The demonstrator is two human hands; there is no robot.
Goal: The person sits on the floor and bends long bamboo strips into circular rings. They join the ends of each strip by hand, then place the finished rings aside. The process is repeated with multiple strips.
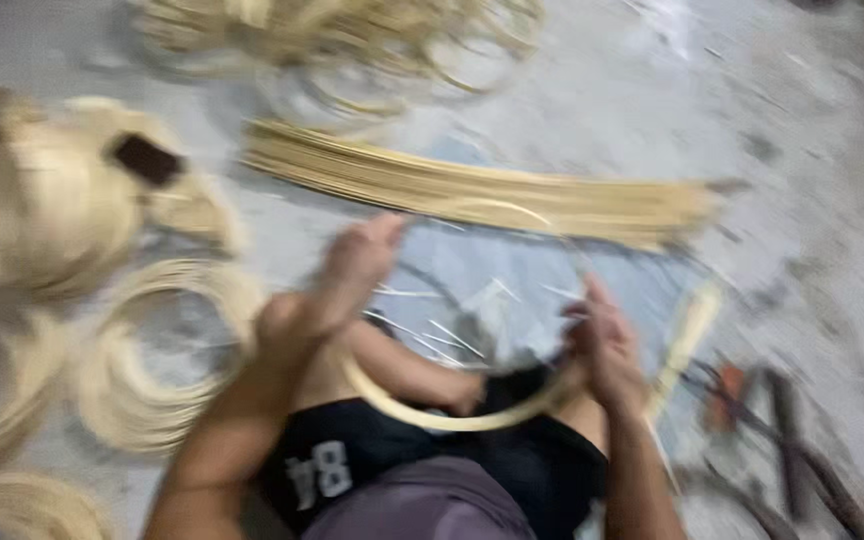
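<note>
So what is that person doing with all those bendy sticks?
A person sits on the floor bending a thin pale cane strip into a hoop over their lap. The right hand grips one side of the hoop and the left hand is raised at the other side. A bundle of straight strips lies on the floor ahead, and finished coiled rings are stacked to the left. The picture is blurry, so finer details are unclear.

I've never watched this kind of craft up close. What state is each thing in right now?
left hand: raised above the lap, fingers curled; blurred, grip unclear.
right hand: closed on the cane hoop.
cane hoop: bent into a curve, lying across the lap.
bundle of straight strips: lying flat on the floor.
coiled rings: stacked on the floor beside the left arm.
tools: lying on the floor, blurred.
</note>
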